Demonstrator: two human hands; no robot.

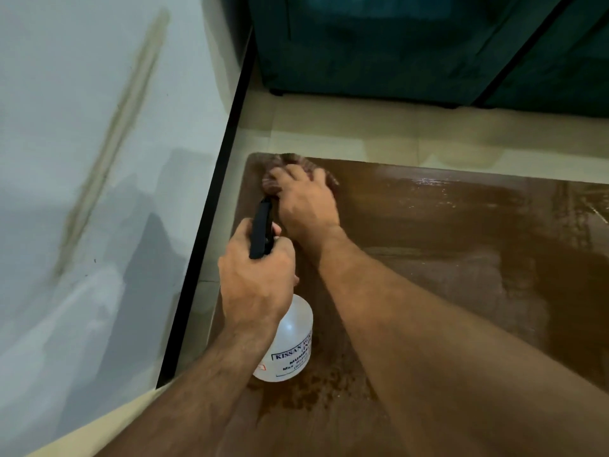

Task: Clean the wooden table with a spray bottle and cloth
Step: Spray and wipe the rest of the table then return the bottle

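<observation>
Nearest, at six o'clock: wet droplets beading on the brown wooden bench. Just above, left hand wrapped round the neck of a clear plastic spray bottle, black nozzle aimed at twelve. Beyond, right hand pressing a reddish cloth onto the far corner. Pale floor tiles farther; teal sofa at twelve; white wall at nine.
</observation>
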